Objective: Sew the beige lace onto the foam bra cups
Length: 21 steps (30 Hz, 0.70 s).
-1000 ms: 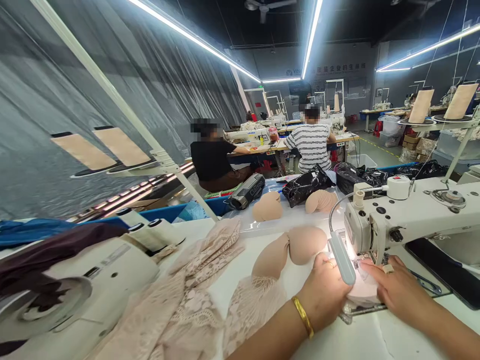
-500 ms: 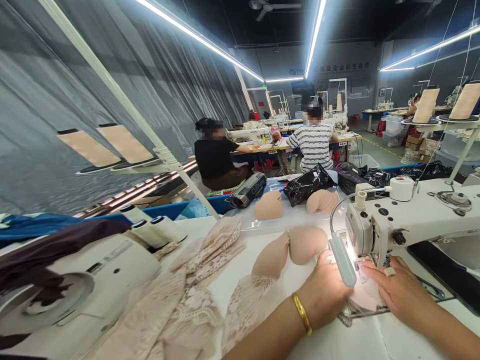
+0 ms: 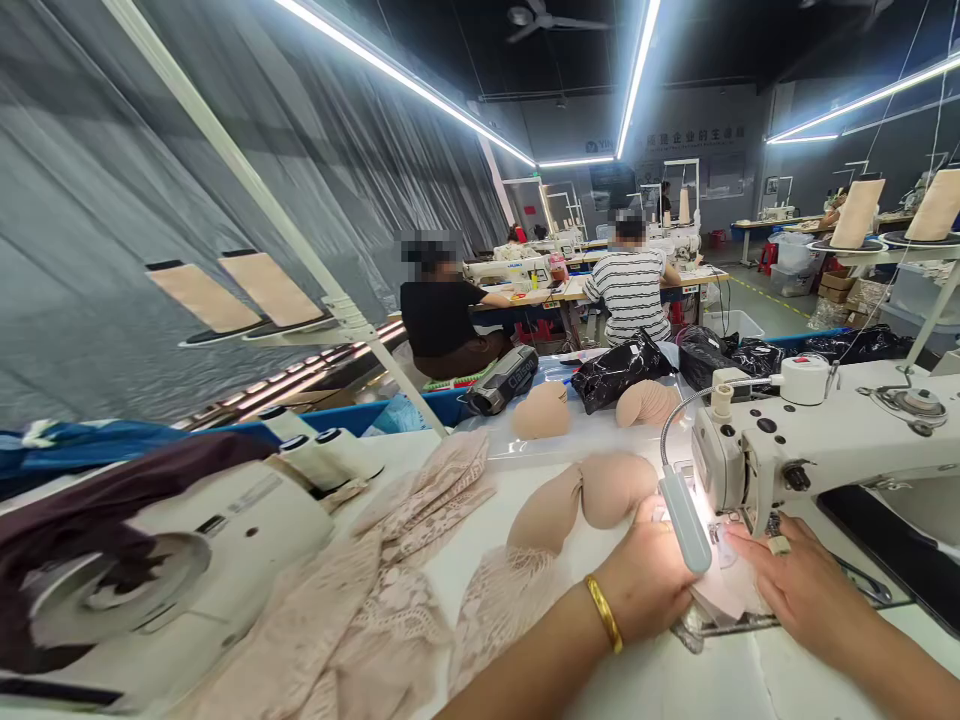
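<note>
A white sewing machine [image 3: 847, 430] stands at the right, its lamp [image 3: 685, 522] lit over the needle area. Beneath the lamp lies a pale pink fabric piece [image 3: 724, 590]. My left hand [image 3: 651, 570], with a gold bangle at the wrist, is closed at the fabric's left edge, partly behind the lamp. On the right of the needle, my right hand [image 3: 799, 572] lies on the fabric with fingers spread, close to the presser foot. Beige moulded cups [image 3: 615, 490] joined to lace [image 3: 502, 600] extend leftward from my left hand.
More pink lace [image 3: 360, 610] covers the table's middle left. Another machine [image 3: 195, 570] with dark cloth [image 3: 112, 500] stands at far left. Behind are black plastic bags [image 3: 619, 372], stacked cups [image 3: 541, 410], thread cones [image 3: 199, 297] and two seated people. A black phone-like slab [image 3: 892, 550] lies right.
The whole view has shifted slightly, with background things a little further right. My left hand has moved slightly; my right hand remains beside the needle.
</note>
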Available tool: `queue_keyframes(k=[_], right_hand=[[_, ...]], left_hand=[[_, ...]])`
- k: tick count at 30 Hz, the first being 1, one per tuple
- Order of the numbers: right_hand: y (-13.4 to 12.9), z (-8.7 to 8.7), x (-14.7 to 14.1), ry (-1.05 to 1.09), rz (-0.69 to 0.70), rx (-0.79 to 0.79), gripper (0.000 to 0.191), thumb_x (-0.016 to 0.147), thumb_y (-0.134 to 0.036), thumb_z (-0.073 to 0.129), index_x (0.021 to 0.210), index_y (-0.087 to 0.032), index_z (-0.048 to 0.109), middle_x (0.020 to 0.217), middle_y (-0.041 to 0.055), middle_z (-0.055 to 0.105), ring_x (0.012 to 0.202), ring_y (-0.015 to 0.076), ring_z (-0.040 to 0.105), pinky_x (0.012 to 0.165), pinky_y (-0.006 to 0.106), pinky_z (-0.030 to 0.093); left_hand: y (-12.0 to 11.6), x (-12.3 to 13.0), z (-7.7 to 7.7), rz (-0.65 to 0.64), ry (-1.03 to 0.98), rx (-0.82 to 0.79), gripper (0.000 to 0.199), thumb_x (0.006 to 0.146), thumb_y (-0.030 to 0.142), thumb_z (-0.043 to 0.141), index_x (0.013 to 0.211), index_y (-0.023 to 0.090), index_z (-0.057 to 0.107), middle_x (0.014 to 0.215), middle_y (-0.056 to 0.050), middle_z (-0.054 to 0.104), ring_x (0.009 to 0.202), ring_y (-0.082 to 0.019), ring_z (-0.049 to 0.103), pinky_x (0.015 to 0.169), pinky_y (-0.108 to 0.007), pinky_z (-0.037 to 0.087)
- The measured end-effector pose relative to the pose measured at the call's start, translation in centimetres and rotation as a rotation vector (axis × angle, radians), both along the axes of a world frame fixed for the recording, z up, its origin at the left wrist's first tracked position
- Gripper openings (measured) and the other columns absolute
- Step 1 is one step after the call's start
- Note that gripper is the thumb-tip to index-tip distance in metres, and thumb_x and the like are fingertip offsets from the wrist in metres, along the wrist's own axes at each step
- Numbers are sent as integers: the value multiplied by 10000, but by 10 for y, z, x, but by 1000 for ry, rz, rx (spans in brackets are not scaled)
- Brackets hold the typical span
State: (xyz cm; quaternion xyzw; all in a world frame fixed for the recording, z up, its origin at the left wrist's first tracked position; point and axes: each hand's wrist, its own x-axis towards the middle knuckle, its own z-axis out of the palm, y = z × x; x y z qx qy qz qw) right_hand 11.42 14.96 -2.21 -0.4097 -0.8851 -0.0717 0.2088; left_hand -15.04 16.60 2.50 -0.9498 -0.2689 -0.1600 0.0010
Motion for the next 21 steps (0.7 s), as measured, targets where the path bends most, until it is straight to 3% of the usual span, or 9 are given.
queue_keyframes(k=[4, 7, 10, 15, 21], right_hand=[[0, -4, 6, 150, 57, 52, 341, 1007, -122, 425, 945, -234, 741, 1044, 111, 758, 1084, 312, 659, 896, 487, 627], [2, -4, 7, 236, 49, 18, 381, 1032, -125, 423, 708, -239, 587, 987, 115, 704, 1031, 290, 650, 889, 480, 623], [5, -4, 6, 273, 56, -17, 379, 1035, -119, 425, 696, -245, 535, 1056, 132, 693, 1084, 294, 629, 912, 485, 618], [5, -2, 6, 303, 67, -88, 291, 1022, -101, 442, 838, -229, 628, 1166, 141, 704, 1160, 304, 630, 966, 515, 606], [1, 3, 5, 326, 58, -127, 301, 1020, -109, 439, 824, -231, 633, 1176, 146, 713, 1161, 318, 640, 953, 529, 601]], left_hand=[[0, 1, 1, 12, 10, -9, 86, 872, 119, 631, 864, 198, 599, 1142, -19, 774, 1091, -250, 696, 1000, -491, 379], [1, 1, 0, 14, 17, -3, 92, 849, 124, 649, 878, 203, 610, 1120, -28, 774, 1087, -253, 692, 1015, -489, 377], [1, 1, -1, 12, 4, 20, 84, 844, 128, 653, 851, 203, 617, 1158, -35, 771, 1096, -257, 687, 1026, -487, 382], [-1, 2, -2, 7, -7, 74, 70, 860, 137, 663, 864, 206, 657, 1181, -38, 767, 1106, -257, 687, 1051, -504, 399], [-5, 3, -6, 20, 14, 105, 89, 828, 122, 661, 825, 193, 607, 1070, -31, 776, 1008, -241, 707, 1019, -493, 425]])
